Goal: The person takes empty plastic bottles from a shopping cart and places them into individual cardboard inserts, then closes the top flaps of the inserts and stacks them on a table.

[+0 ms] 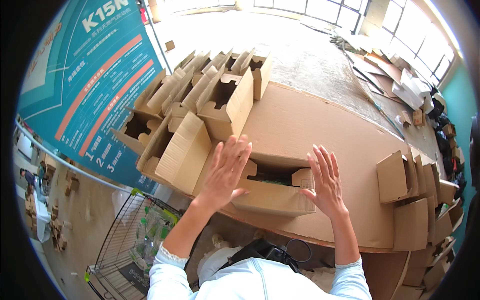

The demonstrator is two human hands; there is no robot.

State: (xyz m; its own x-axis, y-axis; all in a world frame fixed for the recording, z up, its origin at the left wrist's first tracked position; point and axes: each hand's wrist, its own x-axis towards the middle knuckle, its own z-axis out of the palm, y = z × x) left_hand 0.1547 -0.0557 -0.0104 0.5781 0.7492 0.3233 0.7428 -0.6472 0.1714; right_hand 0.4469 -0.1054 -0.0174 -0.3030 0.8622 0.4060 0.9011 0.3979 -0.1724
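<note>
A long, open-topped cardboard box (274, 198) lies in front of me on a cardboard-covered table (320, 120). Something dark and greenish shows inside it, too shaded to name. My left hand (226, 172) is over the box's left end, fingers stretched out and thumb toward the near wall. At the other end, my right hand (327, 181) is spread, its thumb close to the box's right edge. Neither hand grips anything; whether they touch the cardboard I cannot tell.
Several open boxes (227, 102) stand packed together at the table's far left. More cartons (392, 177) line its right end. A wire shopping cart (117, 240) with plastic bottles (150, 232) stands at lower left, below a tall blue-green printed banner (95, 95). Flattened cardboard (382, 70) lies on the floor beyond.
</note>
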